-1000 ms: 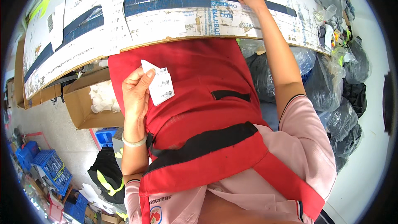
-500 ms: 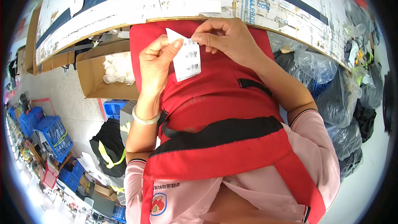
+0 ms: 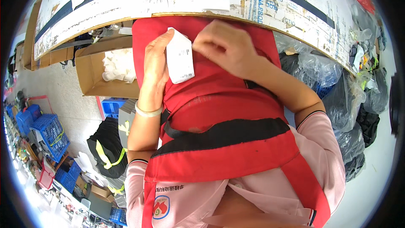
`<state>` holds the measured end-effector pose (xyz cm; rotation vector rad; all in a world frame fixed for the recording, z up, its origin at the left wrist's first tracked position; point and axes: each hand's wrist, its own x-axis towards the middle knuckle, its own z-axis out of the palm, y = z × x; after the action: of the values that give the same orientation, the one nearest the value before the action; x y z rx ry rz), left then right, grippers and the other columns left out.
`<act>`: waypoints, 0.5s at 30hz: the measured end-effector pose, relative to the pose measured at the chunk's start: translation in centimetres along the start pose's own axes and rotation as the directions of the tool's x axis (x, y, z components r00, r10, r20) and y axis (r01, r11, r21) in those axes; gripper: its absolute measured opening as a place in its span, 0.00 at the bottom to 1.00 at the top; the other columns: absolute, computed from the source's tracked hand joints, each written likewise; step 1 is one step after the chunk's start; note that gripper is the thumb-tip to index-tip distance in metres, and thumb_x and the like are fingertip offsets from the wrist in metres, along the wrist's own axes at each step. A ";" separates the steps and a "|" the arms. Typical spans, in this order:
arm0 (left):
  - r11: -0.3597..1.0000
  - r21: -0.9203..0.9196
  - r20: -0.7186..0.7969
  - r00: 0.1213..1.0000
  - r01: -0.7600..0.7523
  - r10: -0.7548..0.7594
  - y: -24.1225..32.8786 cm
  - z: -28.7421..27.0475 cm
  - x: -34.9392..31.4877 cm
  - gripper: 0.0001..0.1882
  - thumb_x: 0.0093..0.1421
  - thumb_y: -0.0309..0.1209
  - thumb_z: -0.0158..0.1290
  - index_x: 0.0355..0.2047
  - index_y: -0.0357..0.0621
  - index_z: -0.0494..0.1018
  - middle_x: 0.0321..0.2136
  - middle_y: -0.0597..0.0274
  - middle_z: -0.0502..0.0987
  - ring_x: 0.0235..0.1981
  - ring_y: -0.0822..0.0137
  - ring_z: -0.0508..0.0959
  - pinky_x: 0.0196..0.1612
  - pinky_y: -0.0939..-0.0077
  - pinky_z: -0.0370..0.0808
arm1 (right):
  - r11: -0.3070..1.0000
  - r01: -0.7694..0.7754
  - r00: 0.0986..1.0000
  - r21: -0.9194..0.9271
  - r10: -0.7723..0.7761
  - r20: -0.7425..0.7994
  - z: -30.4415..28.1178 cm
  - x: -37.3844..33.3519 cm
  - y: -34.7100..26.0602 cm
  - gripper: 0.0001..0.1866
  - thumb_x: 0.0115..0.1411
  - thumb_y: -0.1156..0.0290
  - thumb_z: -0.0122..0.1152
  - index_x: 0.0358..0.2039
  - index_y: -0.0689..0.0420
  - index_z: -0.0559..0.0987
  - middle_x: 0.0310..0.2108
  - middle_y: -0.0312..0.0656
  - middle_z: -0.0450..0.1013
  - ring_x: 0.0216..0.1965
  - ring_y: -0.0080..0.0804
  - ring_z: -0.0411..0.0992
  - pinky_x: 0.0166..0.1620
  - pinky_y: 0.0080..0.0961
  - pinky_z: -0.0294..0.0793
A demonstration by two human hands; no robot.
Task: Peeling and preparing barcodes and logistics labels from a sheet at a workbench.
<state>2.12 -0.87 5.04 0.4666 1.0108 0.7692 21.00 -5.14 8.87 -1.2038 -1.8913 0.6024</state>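
Observation:
My left hand grips a small white sheet of barcode labels by its left edge, over my lap. One upper corner of the sheet is slanted, and dark barcodes show on its face. To the right of the sheet is my right hand, slightly blurred, its fingers curled together in a pinch. Its fingertips are close to the sheet's right edge but apart from it. Whatever the pinch may hold is too small and smeared to see. A red apron lies behind both hands.
Beyond my hands runs the edge of a worktable covered with taped white sheeting. An open cardboard box with crumpled pale paper strips stands at left. Blue crates sit farther left. Plastic-wrapped bags are piled at right.
My right hand has come off the sheet's upper right edge and shifted slightly right. The label sheet has moved a little left and turned in my left hand.

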 end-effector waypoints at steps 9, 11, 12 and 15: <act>0.997 0.052 0.000 0.999 -0.049 0.049 -1.4 -0.7 0.5 0.12 0.62 0.35 0.54 0.28 0.39 0.78 0.22 0.65 0.78 0.20 0.78 0.75 0.23 0.84 0.69 | 0.742 -0.626 0.780 0.240 0.602 0.174 -5.0 3.9 6.1 0.10 0.62 0.66 0.57 0.34 0.61 0.77 0.24 0.34 0.74 0.24 0.17 0.72 0.29 0.13 0.73; 0.997 0.054 0.012 0.999 -0.048 0.048 -1.2 -0.8 0.5 0.12 0.63 0.35 0.54 0.28 0.38 0.78 0.22 0.65 0.78 0.20 0.78 0.74 0.23 0.84 0.69 | 0.709 -0.674 0.739 0.210 0.648 0.184 -4.9 4.3 6.2 0.10 0.61 0.66 0.58 0.33 0.60 0.78 0.23 0.34 0.74 0.23 0.17 0.72 0.29 0.14 0.74; 0.997 0.059 0.025 0.999 -0.049 0.048 -1.1 -0.9 0.5 0.12 0.63 0.35 0.54 0.28 0.38 0.78 0.22 0.65 0.78 0.20 0.78 0.74 0.23 0.84 0.69 | 0.708 -0.675 0.738 0.210 0.648 0.187 -4.9 4.4 6.4 0.10 0.61 0.66 0.58 0.33 0.60 0.78 0.23 0.34 0.74 0.23 0.17 0.72 0.29 0.14 0.74; 0.997 0.049 0.019 0.998 -0.058 0.057 -1.2 -0.9 0.6 0.13 0.63 0.35 0.53 0.28 0.38 0.78 0.22 0.65 0.78 0.20 0.78 0.74 0.23 0.84 0.69 | 0.712 -0.666 0.746 0.221 0.632 0.211 -4.9 4.5 7.0 0.10 0.61 0.65 0.59 0.32 0.60 0.78 0.24 0.34 0.74 0.24 0.17 0.72 0.28 0.14 0.74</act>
<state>1.91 -1.18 3.52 0.5461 1.0058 0.7913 27.62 1.83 8.18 -1.6673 -1.3559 1.3093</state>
